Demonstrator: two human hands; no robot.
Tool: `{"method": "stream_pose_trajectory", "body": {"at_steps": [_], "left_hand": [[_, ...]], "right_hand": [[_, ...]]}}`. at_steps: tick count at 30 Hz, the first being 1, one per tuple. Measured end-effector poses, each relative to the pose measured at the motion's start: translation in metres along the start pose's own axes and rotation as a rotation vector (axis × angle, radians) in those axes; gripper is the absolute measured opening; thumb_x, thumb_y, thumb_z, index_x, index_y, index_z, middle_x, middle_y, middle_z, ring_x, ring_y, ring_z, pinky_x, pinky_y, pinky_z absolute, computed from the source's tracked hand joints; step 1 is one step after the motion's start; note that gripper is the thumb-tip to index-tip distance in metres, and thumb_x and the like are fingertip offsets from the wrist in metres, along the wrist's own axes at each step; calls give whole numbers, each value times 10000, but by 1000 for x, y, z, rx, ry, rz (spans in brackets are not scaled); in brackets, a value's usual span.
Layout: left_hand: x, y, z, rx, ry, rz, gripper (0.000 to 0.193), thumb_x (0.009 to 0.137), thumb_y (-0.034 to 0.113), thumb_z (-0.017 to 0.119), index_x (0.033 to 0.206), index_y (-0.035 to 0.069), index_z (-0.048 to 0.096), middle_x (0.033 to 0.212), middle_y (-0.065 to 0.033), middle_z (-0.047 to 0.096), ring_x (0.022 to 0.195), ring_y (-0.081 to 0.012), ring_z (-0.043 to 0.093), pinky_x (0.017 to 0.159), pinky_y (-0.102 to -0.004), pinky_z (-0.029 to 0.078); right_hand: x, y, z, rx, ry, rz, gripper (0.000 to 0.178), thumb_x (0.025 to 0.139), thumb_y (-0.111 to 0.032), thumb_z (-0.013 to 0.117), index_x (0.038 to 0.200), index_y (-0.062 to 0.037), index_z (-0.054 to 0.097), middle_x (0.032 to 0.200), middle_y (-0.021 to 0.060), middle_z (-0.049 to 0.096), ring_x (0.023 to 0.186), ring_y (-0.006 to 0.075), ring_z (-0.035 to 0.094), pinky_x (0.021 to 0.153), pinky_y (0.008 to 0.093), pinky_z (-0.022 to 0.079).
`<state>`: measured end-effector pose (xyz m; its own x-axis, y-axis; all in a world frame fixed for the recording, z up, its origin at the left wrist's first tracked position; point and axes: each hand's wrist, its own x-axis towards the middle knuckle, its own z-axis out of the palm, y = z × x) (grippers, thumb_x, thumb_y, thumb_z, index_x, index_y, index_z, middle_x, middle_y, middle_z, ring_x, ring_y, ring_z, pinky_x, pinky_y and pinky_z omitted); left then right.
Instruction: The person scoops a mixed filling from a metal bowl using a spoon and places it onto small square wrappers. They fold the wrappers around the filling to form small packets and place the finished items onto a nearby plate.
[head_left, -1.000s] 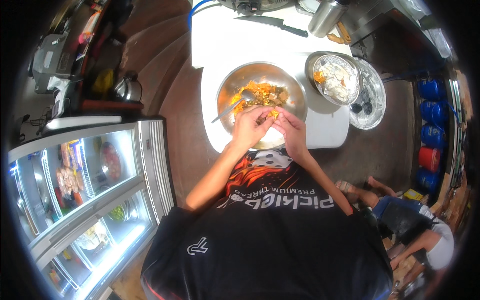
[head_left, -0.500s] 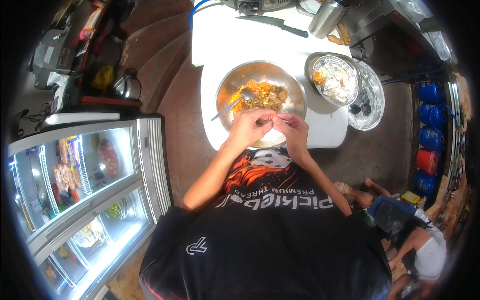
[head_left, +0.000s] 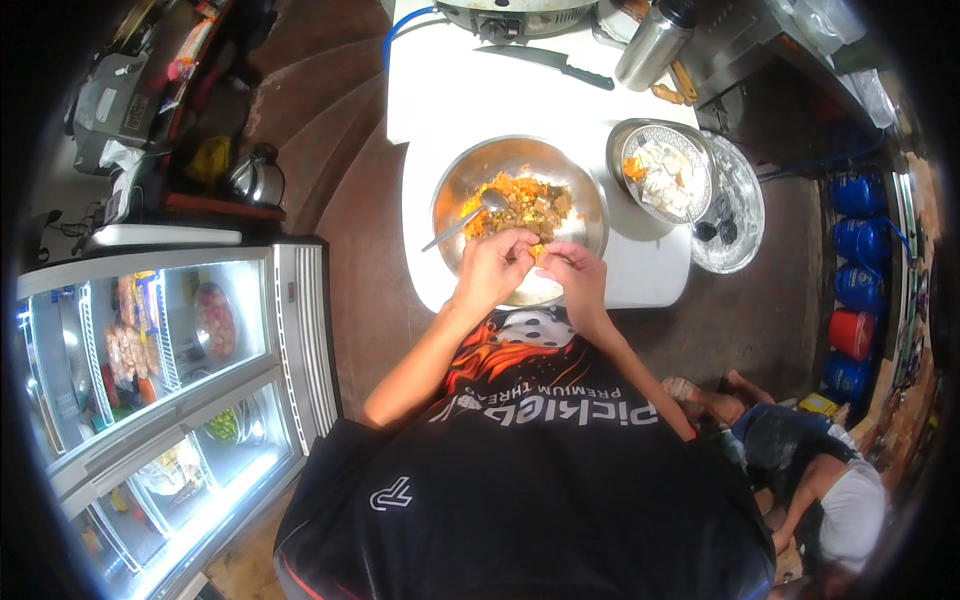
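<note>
A wide steel mixing bowl [head_left: 446, 192] sits on the white table, holding an orange shredded and brown chunky food mixture [head_left: 525, 200]. A metal spoon [head_left: 462, 222] leans in it, its handle over the left rim. Above the bowl's near side, my left hand [head_left: 490, 272] and my right hand [head_left: 577, 280] meet fingertip to fingertip. Between them they pinch a small orange-yellow food piece [head_left: 538, 253]. Both hands are closed on it, and fingers partly cover it. Right of the bowl, a patterned plate [head_left: 712, 170] with pale, floury pieces [head_left: 668, 180] rests in a metal pan.
Behind the bowl lie a black-handled knife [head_left: 560, 65], a steel flask [head_left: 655, 45] and a round appliance [head_left: 515, 20]. A large floury basin [head_left: 745, 225] stands far right. A lit glass-door fridge [head_left: 150, 340] is at left; another person [head_left: 810, 460] is low at right.
My fingertips have shifted, and more of the orange-yellow piece shows between them. Dark bits seen at my left fingers earlier no longer show there. The view has tilted slightly.
</note>
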<state>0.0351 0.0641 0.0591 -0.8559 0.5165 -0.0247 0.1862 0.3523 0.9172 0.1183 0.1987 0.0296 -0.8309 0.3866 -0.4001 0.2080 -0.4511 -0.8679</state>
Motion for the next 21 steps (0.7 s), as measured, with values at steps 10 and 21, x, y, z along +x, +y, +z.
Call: {"method": "stream_pose_trajectory", "body": {"at_steps": [10, 21], "left_hand": [[14, -9, -16, -909, -210, -411, 195, 781, -118, 568, 930, 7, 585, 808, -58, 652, 677, -120, 642, 624, -223, 524], [2, -6, -20, -263, -210, -75, 197, 806, 15, 644, 1001, 3, 670, 843, -73, 684, 748, -137, 660, 657, -264, 520]], "right_hand": [[15, -2, -11, -74, -215, -63, 211, 891, -49, 578, 1080, 26, 632, 854, 58, 649, 680, 99, 598, 635, 234, 510], [5, -4, 0, -106, -103, -202, 234, 803, 34, 692, 1030, -4, 647, 989, 67, 679, 909, 114, 640, 800, 250, 524]]}}
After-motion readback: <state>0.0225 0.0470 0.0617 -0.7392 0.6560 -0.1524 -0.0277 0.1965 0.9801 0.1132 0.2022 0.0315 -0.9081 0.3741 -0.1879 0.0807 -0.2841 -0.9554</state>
